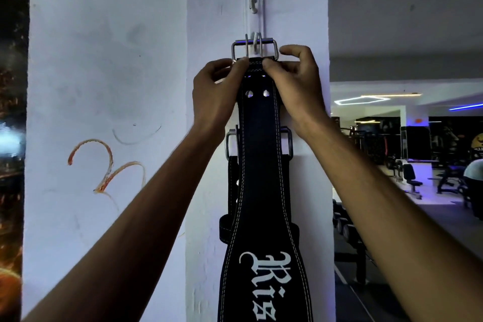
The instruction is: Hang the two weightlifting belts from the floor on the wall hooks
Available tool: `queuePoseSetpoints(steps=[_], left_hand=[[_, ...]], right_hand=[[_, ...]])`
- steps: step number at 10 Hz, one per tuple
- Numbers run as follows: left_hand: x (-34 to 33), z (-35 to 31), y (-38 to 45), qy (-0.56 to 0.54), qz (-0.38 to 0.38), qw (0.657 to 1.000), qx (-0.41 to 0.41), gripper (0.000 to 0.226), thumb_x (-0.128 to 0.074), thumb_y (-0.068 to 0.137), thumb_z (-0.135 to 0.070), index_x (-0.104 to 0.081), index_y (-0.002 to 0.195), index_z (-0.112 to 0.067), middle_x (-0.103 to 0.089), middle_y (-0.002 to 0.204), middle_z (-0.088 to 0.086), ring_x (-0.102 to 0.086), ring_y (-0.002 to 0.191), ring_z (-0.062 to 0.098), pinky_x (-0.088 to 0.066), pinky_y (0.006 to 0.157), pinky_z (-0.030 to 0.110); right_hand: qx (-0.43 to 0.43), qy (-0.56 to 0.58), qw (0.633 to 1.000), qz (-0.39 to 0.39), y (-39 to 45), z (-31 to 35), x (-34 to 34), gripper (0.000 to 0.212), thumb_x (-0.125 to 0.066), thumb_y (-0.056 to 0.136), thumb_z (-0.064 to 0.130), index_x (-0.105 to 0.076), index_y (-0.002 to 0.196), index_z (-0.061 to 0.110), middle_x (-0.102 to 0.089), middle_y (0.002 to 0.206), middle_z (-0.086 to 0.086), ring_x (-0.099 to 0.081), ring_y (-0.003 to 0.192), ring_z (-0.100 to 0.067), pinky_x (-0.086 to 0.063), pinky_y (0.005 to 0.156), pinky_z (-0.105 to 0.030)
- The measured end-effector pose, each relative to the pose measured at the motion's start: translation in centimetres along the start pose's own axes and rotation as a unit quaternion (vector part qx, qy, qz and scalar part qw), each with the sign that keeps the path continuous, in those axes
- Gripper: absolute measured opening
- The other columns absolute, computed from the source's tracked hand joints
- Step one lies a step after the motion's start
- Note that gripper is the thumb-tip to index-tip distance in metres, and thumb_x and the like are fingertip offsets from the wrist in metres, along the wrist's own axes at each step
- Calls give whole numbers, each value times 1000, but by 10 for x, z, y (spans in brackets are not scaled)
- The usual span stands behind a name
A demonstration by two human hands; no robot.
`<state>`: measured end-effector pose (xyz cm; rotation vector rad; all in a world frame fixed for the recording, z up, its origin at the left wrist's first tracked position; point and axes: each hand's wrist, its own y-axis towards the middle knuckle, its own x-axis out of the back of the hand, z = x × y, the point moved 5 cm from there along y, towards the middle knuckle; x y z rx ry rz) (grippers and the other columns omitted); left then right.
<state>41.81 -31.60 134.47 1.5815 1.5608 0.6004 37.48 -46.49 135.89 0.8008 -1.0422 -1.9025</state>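
Observation:
A black weightlifting belt (261,191) with white stitching and white lettering hangs down the white pillar. Its steel buckle (254,49) sits over a white wall hook (254,42). My left hand (217,91) pinches the belt's top edge on the left just under the buckle. My right hand (292,86) pinches the same edge on the right. Behind it a second black belt (232,191) hangs lower, its buckle (287,142) partly hidden. A higher white hook (253,4) carries nothing.
The white pillar (117,73) has an orange scribble at left. To the right, a dim gym room holds benches and machines (415,180) and a dumbbell rack (347,230) close to the pillar.

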Motion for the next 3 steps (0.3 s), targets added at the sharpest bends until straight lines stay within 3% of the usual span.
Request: queuePoseSetpoints(steps=[1, 2, 3], left_hand=[[14, 14, -24, -12, 5, 1000, 3, 39, -72, 89, -28, -63, 125, -16, -68, 121, 8, -72, 93, 12, -60, 72, 23], [21, 23, -40, -21, 47, 998, 23, 31, -69, 93, -21, -65, 123, -13, -71, 107, 8, -70, 73, 8, -58, 66, 23], [24, 25, -46, -36, 54, 997, 44, 31, -70, 93, -24, -66, 122, -12, -72, 105, 16, -70, 70, 13, -60, 71, 29]], right_hand=[[53, 7, 999, 8, -27, -8, 7, 42, -71, 84, 15, -54, 123, 16, -65, 118, 1, -61, 110, -3, -55, 89, -22], [72, 36, 997, -12, -49, -12, 17, 38, -71, 86, 10, -58, 121, 9, -66, 118, -2, -62, 115, -9, -57, 87, -24], [107, 2, 994, -34, -59, -8, 14, 29, -68, 89, 13, -61, 116, 8, -68, 105, 7, -68, 101, -7, -57, 82, -23]])
